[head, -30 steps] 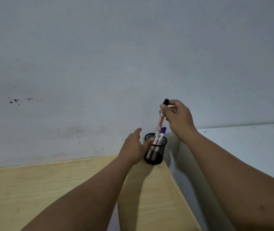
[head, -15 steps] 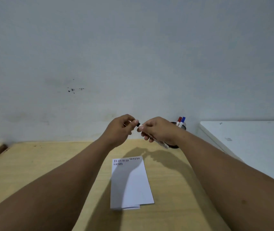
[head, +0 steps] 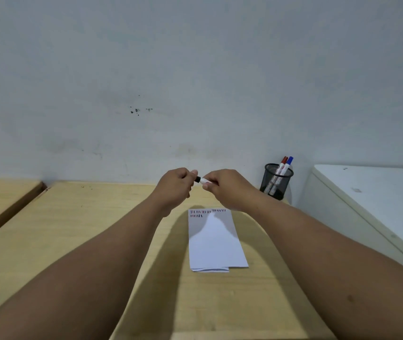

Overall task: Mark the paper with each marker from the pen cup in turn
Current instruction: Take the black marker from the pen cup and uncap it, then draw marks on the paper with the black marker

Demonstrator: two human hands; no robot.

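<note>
My right hand (head: 227, 188) is closed around a white marker (head: 204, 180) with a black cap (head: 197, 179). My left hand (head: 176, 186) pinches that cap; the two hands meet above the far end of the paper. The white folded paper (head: 216, 244) lies on the wooden table (head: 77, 231) below them, with two short rows of red, blue and black strokes along its far edge. A black mesh pen cup (head: 276, 180) stands at the table's back right corner, holding a red-capped marker (head: 284, 161) and a blue-capped marker (head: 289, 161).
A grey wall rises right behind the table. A white cabinet top (head: 377, 192) adjoins the table on the right. A second wooden board (head: 1, 195) lies at the far left, apart by a dark gap.
The black marker left the cup in my right hand and came over the paper. My left hand let go of the cup and took hold of the cap. The view swung left.
</note>
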